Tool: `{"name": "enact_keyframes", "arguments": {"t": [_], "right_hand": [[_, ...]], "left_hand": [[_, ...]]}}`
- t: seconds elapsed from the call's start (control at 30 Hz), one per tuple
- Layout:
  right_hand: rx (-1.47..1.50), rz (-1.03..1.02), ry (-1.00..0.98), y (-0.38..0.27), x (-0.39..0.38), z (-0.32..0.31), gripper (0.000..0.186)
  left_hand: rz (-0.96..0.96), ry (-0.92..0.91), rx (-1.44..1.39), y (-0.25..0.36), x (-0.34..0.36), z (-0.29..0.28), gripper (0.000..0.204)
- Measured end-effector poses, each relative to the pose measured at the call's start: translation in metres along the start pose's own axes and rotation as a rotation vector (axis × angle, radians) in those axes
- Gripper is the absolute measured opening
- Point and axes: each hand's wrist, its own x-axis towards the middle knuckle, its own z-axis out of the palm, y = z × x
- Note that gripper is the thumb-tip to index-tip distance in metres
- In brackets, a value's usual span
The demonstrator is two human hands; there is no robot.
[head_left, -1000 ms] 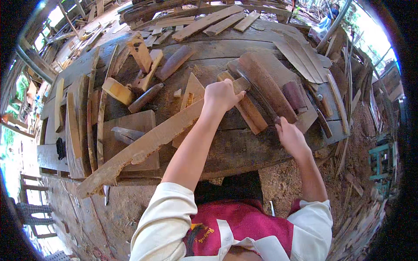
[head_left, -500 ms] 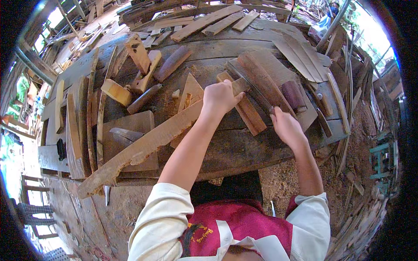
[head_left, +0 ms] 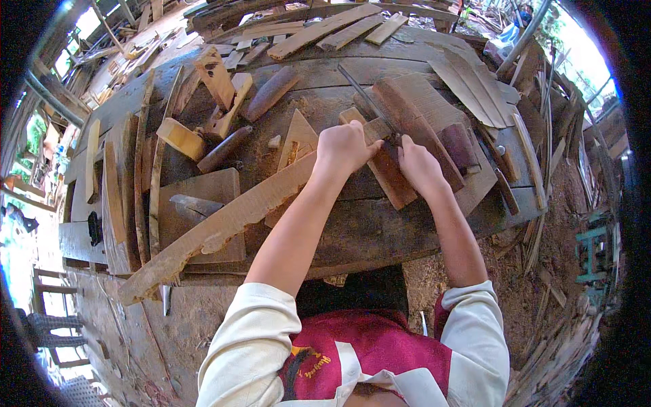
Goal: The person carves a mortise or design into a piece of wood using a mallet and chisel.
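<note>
My left hand [head_left: 342,147] is closed around the far end of a long pale board [head_left: 224,218] with a rough, wavy edge. The board slants toward me, its near end overhanging the bench. Under its held end lies a reddish-brown wooden bar [head_left: 388,178]. My right hand [head_left: 420,165] grips the near end of a long, narrow dark metal blade [head_left: 358,85], which could be a saw or a file. That blade points away from me and runs beside the board's end, close to my left fingertips. Its contact with the wood is hard to make out.
A thick brown block [head_left: 417,129] and a dark rounded wooden piece [head_left: 458,146] lie right of the blade. At left on the workbench [head_left: 305,264] are a wooden hand plane [head_left: 227,112], a mallet-like yellowish block [head_left: 182,139] and several upright strips. Thin boards [head_left: 471,91] lie far right.
My right hand has moved away from me and left, pushing the blade forward, so its tip reaches farther across the bench. My left hand and the board have hardly moved.
</note>
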Motion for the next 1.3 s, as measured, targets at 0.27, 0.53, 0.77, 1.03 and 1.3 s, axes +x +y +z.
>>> {"name": "enact_keyframes", "arguments": {"t": [0.27, 0.53, 0.77, 1.03, 1.3], "right_hand": [[0.011, 0.031, -0.032, 0.028, -0.061, -0.011, 0.022], [-0.036, 0.110, -0.120, 0.048, -0.112, -0.027, 0.022], [-0.047, 0.076, -0.101, 0.040, -0.099, -0.033, 0.022], [-0.024, -0.019, -0.070, 0.012, -0.029, -0.020, 0.024], [-0.004, -0.045, -0.021, 0.005, 0.006, -0.008, 0.023]], "left_hand": [[0.012, -0.006, -0.044, 0.001, 0.000, -0.002, 0.060], [0.004, -0.019, -0.027, 0.001, 0.000, -0.002, 0.060], [0.000, -0.019, 0.020, 0.002, 0.000, -0.001, 0.056], [0.016, 0.011, -0.016, -0.004, 0.000, 0.003, 0.059], [0.005, -0.020, -0.019, 0.002, 0.002, 0.002, 0.060]]}}
